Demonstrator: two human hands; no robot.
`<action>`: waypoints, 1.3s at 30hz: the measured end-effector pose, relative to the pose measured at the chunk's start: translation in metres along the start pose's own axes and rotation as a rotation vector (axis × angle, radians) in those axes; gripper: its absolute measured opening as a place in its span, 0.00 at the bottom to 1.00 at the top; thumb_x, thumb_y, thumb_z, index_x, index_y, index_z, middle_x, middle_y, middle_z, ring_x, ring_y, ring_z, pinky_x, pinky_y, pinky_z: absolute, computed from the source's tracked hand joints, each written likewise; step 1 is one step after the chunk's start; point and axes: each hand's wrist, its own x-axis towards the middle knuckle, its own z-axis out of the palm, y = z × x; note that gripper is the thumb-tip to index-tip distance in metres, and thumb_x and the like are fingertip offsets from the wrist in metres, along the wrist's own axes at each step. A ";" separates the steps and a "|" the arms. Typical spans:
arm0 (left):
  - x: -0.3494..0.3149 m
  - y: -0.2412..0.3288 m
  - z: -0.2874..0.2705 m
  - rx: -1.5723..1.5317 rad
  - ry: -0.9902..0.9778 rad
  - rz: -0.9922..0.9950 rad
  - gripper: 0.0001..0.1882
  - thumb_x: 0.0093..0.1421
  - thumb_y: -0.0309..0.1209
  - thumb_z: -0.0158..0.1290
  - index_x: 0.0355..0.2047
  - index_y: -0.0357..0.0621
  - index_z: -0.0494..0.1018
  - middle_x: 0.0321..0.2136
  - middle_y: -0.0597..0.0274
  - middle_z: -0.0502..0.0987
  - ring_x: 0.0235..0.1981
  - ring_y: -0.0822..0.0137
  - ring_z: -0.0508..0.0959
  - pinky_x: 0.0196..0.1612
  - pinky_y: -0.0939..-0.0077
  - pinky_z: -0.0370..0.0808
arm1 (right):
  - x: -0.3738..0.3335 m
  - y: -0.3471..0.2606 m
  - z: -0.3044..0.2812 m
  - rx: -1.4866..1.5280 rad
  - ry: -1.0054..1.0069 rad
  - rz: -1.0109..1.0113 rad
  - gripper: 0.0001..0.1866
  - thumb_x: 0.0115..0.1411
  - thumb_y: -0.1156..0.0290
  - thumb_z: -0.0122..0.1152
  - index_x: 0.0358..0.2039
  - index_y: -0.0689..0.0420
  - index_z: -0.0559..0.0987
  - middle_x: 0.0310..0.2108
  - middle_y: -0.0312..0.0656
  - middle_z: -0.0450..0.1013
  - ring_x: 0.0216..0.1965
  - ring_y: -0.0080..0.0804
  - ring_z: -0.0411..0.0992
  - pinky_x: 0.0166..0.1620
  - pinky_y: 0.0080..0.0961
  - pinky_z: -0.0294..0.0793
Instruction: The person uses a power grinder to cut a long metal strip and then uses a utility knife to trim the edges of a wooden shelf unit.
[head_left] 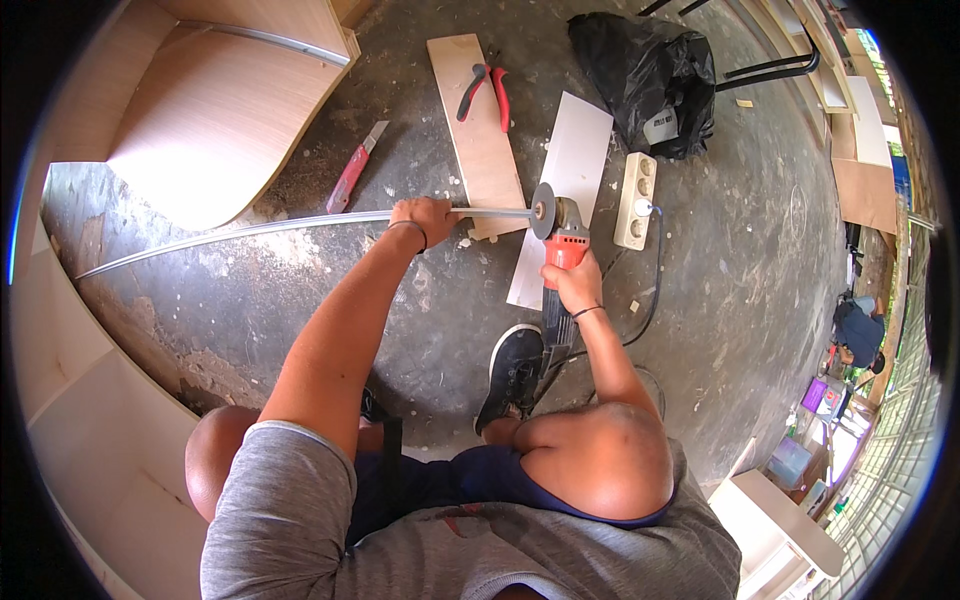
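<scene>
My left hand [424, 219] is closed around a long, thin metal strip [262, 227], which stretches from the far left of the floor to a grinder. That red and black angle grinder [566, 256] is gripped by my right hand [575, 283]. Its round disc [543, 211] stands at the strip's right end; whether it touches or spins I cannot tell. Under the strip's right part lies a wooden board [478, 140], with red-handled pliers [484, 95] on its far end. A white panel [575, 160] lies beneath and beyond the grinder.
A red utility knife [352, 180] lies beyond the strip. A power strip [634, 205] with a plugged-in cable sits right of the grinder, near a black plastic bag [650, 80]. Wooden cabinet parts [225, 110] stand at the left. Another person [860, 330] is far right.
</scene>
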 end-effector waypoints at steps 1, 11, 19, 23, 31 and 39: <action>0.000 0.000 -0.001 -0.008 -0.006 -0.007 0.25 0.63 0.55 0.40 0.40 0.50 0.76 0.38 0.50 0.79 0.43 0.48 0.77 0.45 0.55 0.72 | -0.001 0.000 0.000 0.007 -0.001 0.013 0.25 0.36 0.66 0.69 0.35 0.62 0.74 0.30 0.47 0.77 0.29 0.36 0.78 0.34 0.30 0.77; 0.003 -0.003 0.003 -0.007 -0.003 -0.014 0.26 0.62 0.56 0.40 0.40 0.50 0.76 0.38 0.51 0.79 0.43 0.49 0.77 0.45 0.55 0.72 | 0.001 -0.002 0.001 -0.004 -0.002 -0.007 0.26 0.36 0.66 0.69 0.37 0.64 0.73 0.30 0.48 0.76 0.27 0.35 0.78 0.31 0.28 0.78; -0.005 0.009 -0.010 0.017 -0.036 -0.027 0.22 0.64 0.51 0.41 0.43 0.50 0.76 0.40 0.55 0.79 0.44 0.52 0.78 0.46 0.59 0.73 | 0.000 -0.002 -0.001 0.001 0.011 0.010 0.25 0.38 0.67 0.68 0.38 0.64 0.73 0.29 0.46 0.76 0.26 0.34 0.78 0.30 0.28 0.79; -0.001 0.003 -0.005 -0.010 -0.020 -0.013 0.24 0.62 0.54 0.41 0.43 0.52 0.76 0.39 0.51 0.79 0.44 0.49 0.77 0.46 0.56 0.72 | -0.004 -0.013 -0.001 -0.012 0.012 0.025 0.25 0.38 0.69 0.68 0.38 0.63 0.73 0.29 0.46 0.76 0.26 0.34 0.78 0.30 0.28 0.79; 0.002 0.002 -0.003 -0.009 -0.025 -0.015 0.23 0.62 0.54 0.41 0.43 0.52 0.76 0.40 0.52 0.79 0.44 0.50 0.77 0.47 0.56 0.72 | -0.003 -0.012 -0.002 -0.033 0.032 -0.001 0.26 0.37 0.69 0.69 0.38 0.64 0.73 0.29 0.47 0.76 0.27 0.34 0.78 0.30 0.28 0.79; 0.004 0.001 -0.004 -0.018 -0.039 -0.026 0.24 0.62 0.54 0.42 0.43 0.51 0.76 0.41 0.52 0.79 0.45 0.50 0.77 0.48 0.57 0.72 | 0.003 0.001 -0.004 0.007 0.023 -0.019 0.26 0.37 0.68 0.69 0.38 0.62 0.73 0.30 0.46 0.76 0.27 0.34 0.78 0.32 0.29 0.78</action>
